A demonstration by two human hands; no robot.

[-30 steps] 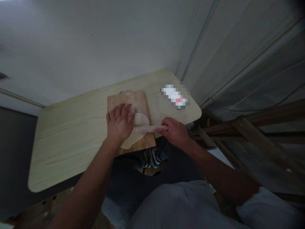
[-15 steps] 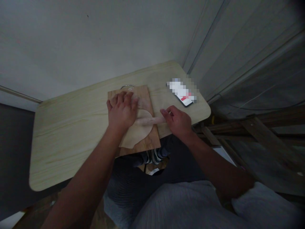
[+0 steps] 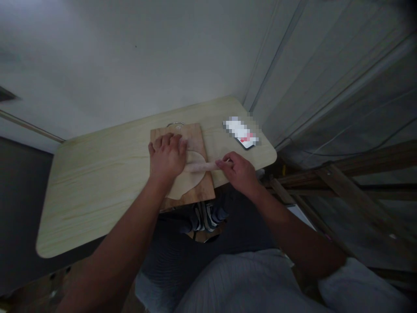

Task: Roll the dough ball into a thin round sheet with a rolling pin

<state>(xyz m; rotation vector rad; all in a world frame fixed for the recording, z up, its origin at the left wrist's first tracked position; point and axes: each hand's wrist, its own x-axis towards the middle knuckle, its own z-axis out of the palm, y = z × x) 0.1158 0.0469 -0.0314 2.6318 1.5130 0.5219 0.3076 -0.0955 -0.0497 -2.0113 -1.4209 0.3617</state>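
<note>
A thin sheet of pale dough (image 3: 185, 184) lies on a wooden cutting board (image 3: 203, 190). Across the dough runs a light, floury rolling pin (image 3: 203, 167). My right hand (image 3: 240, 171) grips the pin's right end, just beyond the board's edge, with thumb and fingers closed round it. Flat over the left part of the pin rests my left hand (image 3: 167, 156), its fingers stretched away from me and a little apart. That hand hides the pin's left end and some of the dough.
The board sits on a pale wood-grain table (image 3: 94, 187) against a wall. A phone (image 3: 243, 132) with a lit, partly blurred screen lies at the table's right. A metal handle (image 3: 175, 124) sticks out behind the board. Wooden beams (image 3: 345, 182) stand to the right.
The view has shifted slightly. My left hand's fingertips sit a little farther from the board's back edge. Both hands stay at the rolling pin, and the right grip looks the same.
</note>
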